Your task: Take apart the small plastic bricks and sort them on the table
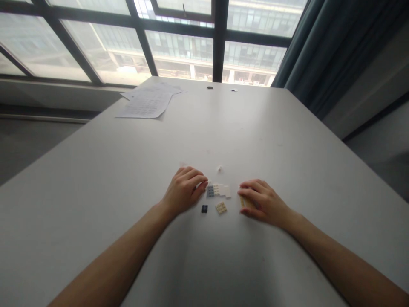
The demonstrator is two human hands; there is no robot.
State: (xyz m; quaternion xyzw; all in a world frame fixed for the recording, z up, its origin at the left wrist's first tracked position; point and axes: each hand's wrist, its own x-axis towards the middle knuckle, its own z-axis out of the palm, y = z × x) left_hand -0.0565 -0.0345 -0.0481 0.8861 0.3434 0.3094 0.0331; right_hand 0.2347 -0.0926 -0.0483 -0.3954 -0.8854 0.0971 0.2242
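My right hand (262, 200) is closed around a tan building-block piece (247, 203), its fingers hiding most of it. My left hand (187, 189) is at the left end of a row of toy bricks, thumb and fingers drawn together; whatever they pinch is too small to make out. That row has a grey studded plate (210, 191), a cream studded piece (216, 189) and smooth white pieces (225, 191). Nearer to me lie a small dark blue studded plate (204, 209) and a square tan studded plate (221, 207). Beyond the row is a tiny white piece (219, 169).
Everything lies on a large white table (128, 170). Printed paper sheets (147, 102) overlap at its far left. Two round fittings, one dark (209, 88) and one partly white (234, 90), are near the far edge. Windows and a dark curtain (306, 55) stand behind.
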